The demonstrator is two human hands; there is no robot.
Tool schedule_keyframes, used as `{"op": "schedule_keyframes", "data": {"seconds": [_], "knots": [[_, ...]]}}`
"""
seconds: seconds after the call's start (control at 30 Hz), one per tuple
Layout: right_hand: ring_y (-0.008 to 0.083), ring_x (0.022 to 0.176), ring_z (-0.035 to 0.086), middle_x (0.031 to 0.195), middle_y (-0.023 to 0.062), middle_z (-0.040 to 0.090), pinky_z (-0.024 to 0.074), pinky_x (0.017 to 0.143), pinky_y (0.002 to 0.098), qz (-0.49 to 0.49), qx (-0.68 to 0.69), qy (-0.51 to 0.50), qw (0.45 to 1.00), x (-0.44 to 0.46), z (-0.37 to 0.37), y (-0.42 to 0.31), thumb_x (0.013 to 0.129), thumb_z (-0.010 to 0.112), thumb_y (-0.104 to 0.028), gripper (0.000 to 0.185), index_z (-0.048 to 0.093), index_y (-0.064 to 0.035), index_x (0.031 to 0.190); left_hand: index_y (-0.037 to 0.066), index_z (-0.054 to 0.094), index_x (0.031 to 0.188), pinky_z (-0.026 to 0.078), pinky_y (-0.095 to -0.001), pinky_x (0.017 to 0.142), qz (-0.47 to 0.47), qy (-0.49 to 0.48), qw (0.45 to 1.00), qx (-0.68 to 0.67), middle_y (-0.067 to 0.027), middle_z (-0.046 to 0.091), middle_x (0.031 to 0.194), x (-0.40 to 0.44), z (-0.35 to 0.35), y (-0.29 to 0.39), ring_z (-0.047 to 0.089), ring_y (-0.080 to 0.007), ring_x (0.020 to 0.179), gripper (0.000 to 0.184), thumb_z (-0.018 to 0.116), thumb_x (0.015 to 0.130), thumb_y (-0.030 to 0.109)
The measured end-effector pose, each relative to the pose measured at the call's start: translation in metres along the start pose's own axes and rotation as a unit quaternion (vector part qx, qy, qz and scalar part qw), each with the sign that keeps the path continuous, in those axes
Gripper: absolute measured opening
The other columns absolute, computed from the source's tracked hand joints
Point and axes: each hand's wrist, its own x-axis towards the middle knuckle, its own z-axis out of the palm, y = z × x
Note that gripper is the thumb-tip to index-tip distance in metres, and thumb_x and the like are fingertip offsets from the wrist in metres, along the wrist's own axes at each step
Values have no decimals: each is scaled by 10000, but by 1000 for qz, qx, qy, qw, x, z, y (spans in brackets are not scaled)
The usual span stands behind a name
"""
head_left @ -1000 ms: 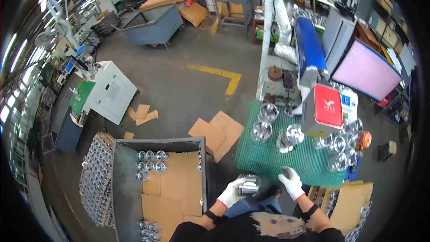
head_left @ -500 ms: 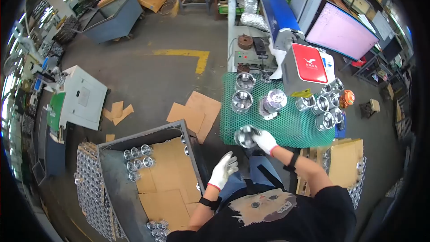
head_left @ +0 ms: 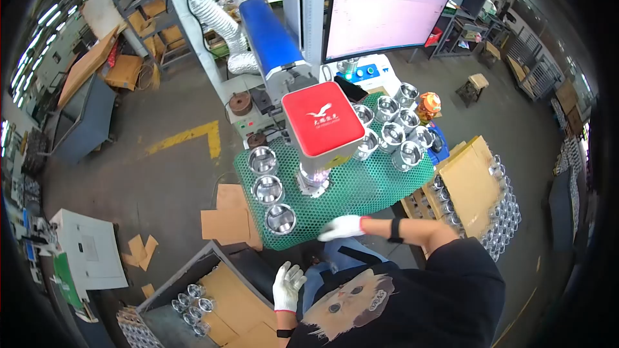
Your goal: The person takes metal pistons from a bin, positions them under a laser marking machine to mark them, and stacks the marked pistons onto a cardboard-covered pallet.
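Note:
My right hand (head_left: pixel 343 227), in a white glove, reaches over the front edge of the green mesh mat (head_left: pixel 351 193), its fingers stretched out and holding nothing. To its left stands a shiny metal piston (head_left: pixel 280 219), apart from the fingers, lined up with a middle piston (head_left: pixel 267 189) and a far piston (head_left: pixel 262 160). Another piston (head_left: pixel 314 179) sits under the red-topped machine head (head_left: pixel 324 119), partly hidden by it. My gloved left hand (head_left: pixel 289 287) hovers empty beside my leg, fingers loosely bent and apart.
Several pistons (head_left: pixel 392 134) stand at the mat's right, beside an orange object (head_left: pixel 428 104). A monitor (head_left: pixel 387 22) is behind. At lower left is a grey bin (head_left: pixel 213 258) with cardboard and pistons; at right, stacked pistons lie under cardboard (head_left: pixel 474 177). A stool (head_left: pixel 474 87) stands farther off.
My right hand has let go of the piston, which now stands at the front of the left row, and has moved away from it. My view has swung to the right.

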Motion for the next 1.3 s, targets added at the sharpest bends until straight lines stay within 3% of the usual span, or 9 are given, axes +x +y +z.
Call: {"op": "schedule_keyframes", "data": {"seconds": [0.13, 0.2, 0.43, 0.77, 0.9, 0.97, 1.07, 1.23, 1.3], "knots": [[373, 741, 677, 790, 207, 689, 529, 704, 489, 91, -283, 263, 918, -48, -93, 48, 810, 595, -455, 405, 728, -73, 837, 23, 454, 1378, 549, -486, 875, 12, -12, 999, 42, -224, 538, 1302, 17, 29, 11, 586, -350, 1119, 600, 625, 942, 399], [344, 825, 658, 855, 168, 690, 505, 738, 465, 115, -365, 432, 817, -63, -144, 42, 784, 638, -399, 355, 719, -80, 917, -1, 422, 1422, 515, -485, 942, 12, -29, 997, 69, -251, 489, 1390, 23, 50, 15, 537, -369, 1222, 647, 613, 953, 402], [339, 880, 685, 949, 193, 684, 535, 822, 470, 75, -220, 601, 764, 17, -160, 119, 796, 634, -243, 224, 724, -112, 953, -27, 453, 1412, 481, -446, 1014, 17, -102, 991, 85, -229, 531, 1372, 27, 99, 25, 552, -330, 1235, 564, 562, 999, 341], [350, 771, 642, 745, 188, 638, 510, 686, 473, -27, -311, 328, 892, -52, 4, -19, 662, 649, -206, 143, 696, -77, 704, -16, 396, 1463, 487, -472, 988, -14, 11, 999, 51, -278, 465, 1432, -5, -11, -3, 507, -374, 1279, 673, 591, 970, 399], [254, 808, 698, 883, 191, 711, 538, 734, 381, -61, -13, 103, 993, -44, 30, -102, 785, 725, -324, 380, 728, -50, 1049, -9, 473, 1410, 451, -427, 1034, 3, -79, 997, 7, -185, 538, 1408, -12, 27, 21, 542, -287, 1264, 609, 527, 993, 432], [148, 871, 691, 1011, 105, 736, 538, 785, 307, -139, 344, -27, 928, -48, 27, -141, 832, 757, -229, 426, 675, -3, 1183, -6, 511, 1374, 464, -439, 1050, -18, -143, 982, -125, -177, 614, 1294, -37, 57, 53, 590, -282, 1196, 507, 474, 1028, 362], [91, 922, 647, 1051, 61, 715, 521, 838, 271, -150, 466, -69, 869, -41, 5, -170, 855, 723, -131, 392, 651, 43, 1198, -6, 504, 1375, 474, -436, 1058, -66, -320, 892, -311, -187, 601, 1316, -35, 40, 57, 582, -297, 1216, 491, 469, 1031, 342], [95, 826, 645, 945, 35, 703, 527, 747, 266, -62, 283, 34, 957, -25, -19, -143, 929, 623, -232, 407, 639, 32, 1238, 17, 511, 1375, 512, -475, 1017, 176, -180, 942, -223, -152, 619, 1311, -60, 81, 78, 612, -290, 1192, 544, 647, 952, 332], [175, 815, 680, 1052, 130, 702, 539, 707, 286, -58, 378, -78, 921, -23, -34, -97, 986, 504, -450, 571, 576, 19, 1303, 21, 529, 1367, 523, -428, 998, 242, -199, 949, -37, -125, 656, 1262, -70, 107, 90, 642, -265, 1146, 509, 671, 941, 262]]}}
